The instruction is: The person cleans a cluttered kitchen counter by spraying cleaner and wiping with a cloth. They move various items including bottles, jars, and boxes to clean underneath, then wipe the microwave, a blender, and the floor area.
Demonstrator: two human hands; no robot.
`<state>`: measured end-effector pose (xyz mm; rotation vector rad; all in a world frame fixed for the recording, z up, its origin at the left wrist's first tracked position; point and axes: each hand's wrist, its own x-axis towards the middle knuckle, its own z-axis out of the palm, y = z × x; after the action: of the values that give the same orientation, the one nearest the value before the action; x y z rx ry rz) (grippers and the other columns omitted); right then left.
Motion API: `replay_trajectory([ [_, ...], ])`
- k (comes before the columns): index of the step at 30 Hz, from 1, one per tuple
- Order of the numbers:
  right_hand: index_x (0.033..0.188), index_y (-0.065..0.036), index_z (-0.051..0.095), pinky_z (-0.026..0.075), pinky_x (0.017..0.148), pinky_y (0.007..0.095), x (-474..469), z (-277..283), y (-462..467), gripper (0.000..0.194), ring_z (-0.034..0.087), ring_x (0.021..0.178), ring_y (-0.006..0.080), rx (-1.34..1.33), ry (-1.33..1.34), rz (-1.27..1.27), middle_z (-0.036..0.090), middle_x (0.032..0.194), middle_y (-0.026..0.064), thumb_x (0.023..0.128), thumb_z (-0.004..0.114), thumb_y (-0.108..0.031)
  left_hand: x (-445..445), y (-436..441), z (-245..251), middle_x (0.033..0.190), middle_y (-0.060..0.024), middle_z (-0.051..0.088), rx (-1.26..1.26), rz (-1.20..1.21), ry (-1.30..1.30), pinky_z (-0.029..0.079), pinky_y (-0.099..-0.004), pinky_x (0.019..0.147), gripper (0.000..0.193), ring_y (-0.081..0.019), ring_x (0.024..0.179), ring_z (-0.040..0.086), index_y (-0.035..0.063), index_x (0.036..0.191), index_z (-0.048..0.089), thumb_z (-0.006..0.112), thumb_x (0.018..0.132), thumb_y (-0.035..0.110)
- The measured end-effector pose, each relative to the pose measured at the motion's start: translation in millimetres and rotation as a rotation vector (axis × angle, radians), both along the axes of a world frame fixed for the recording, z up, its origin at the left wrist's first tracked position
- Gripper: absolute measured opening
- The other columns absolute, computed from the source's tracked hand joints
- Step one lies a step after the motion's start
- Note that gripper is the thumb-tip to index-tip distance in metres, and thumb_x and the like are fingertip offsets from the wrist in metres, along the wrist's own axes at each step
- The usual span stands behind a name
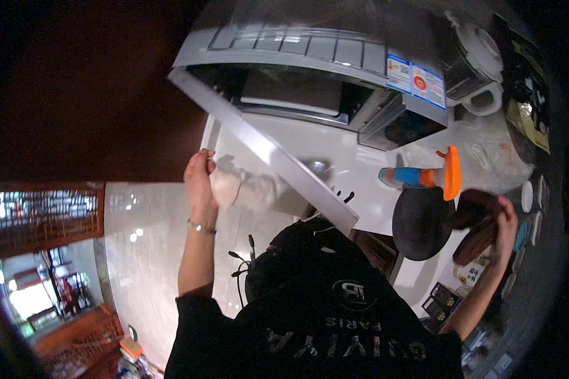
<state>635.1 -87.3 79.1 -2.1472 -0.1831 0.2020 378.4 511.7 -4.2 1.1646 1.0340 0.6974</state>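
A silver oven, probably a microwave, stands before me. Its door is swung open towards my body, seen edge-on. My left hand, with a metal band at the wrist, is raised left of the door, fingers curled. Beside it is a pale, blurred soft-looking thing; I cannot tell whether the hand holds it. My right hand grips the edge of a dark brown, folded-looking thing, perhaps cloth. A dark round disc lies just left of that, partly under an orange-topped spray bottle.
A white electric kettle stands right of the oven, above a clear plastic bag. Dark boxes and several round lids are near my right arm. Dark wood fills the upper left, with pale floor tiles below.
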Motion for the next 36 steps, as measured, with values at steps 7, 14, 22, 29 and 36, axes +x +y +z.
replay_trajectory([
  [7, 0.13, -0.006, 0.046, 0.043, 0.09, 0.0326, -37, -15, 21, 0.041, 0.051, 0.112, 0.0204, -0.234, -0.09, -0.001, 0.051, 0.127, 0.0126, 0.092, 0.052, -0.017, 8, -51, 85, 0.062, 0.002, 0.047, -0.4, 0.254, -0.382, 0.04, -0.0209, 0.048, 0.016, -0.0077, 0.051, 0.043, 0.007, 0.082, 0.054, 0.051, 0.09, 0.021],
  [14, 0.132, -0.004, 0.039, 0.038, 0.098, 0.0327, -75, 80, 280, 0.043, 0.045, 0.119, 0.0213, 0.92, 0.667, 0.782, 0.044, 0.132, 0.0142, 0.094, 0.046, -0.023, 101, -156, 175, 0.069, 0.0015, 0.05, 0.505, -0.282, -0.614, 0.037, -0.0183, 0.05, 0.014, -0.0015, 0.058, 0.043, 0.0053, 0.085, 0.053, 0.051, 0.092, 0.017],
  [22, 0.104, -0.004, 0.058, 0.046, 0.067, 0.0238, -28, 104, 397, 0.025, 0.057, 0.078, 0.0096, 0.387, 0.134, 0.768, 0.061, 0.09, 0.0035, 0.091, 0.055, -0.025, 66, -115, 136, 0.092, -0.0097, 0.053, 1.106, -0.04, -0.371, 0.041, -0.0191, 0.057, 0.015, -0.0143, 0.078, 0.052, 0.0021, 0.094, 0.055, 0.058, 0.08, 0.002],
  [29, 0.111, -0.002, 0.057, 0.042, 0.088, 0.0371, -1, 69, 624, 0.03, 0.051, 0.105, 0.0306, -0.161, -0.852, 0.912, 0.051, 0.113, 0.018, 0.087, 0.054, -0.019, -28, -25, 118, 0.105, -0.014, 0.05, 1.522, -0.064, -0.026, 0.044, -0.0328, 0.08, 0.029, -0.0243, 0.094, 0.05, 0.0026, 0.101, 0.056, 0.064, 0.072, 0.002],
  [36, 0.103, -0.005, 0.059, 0.045, 0.078, 0.0336, 16, 125, 701, 0.023, 0.059, 0.085, 0.0218, 0.647, -0.473, 0.784, 0.062, 0.091, 0.0085, 0.091, 0.048, -0.02, -68, 87, 123, 0.131, -0.0217, 0.03, 1.664, 0.394, 0.077, 0.032, -0.0408, 0.098, 0.058, -0.0335, 0.117, 0.037, 0.004, 0.122, 0.032, 0.061, 0.072, 0.011],
])
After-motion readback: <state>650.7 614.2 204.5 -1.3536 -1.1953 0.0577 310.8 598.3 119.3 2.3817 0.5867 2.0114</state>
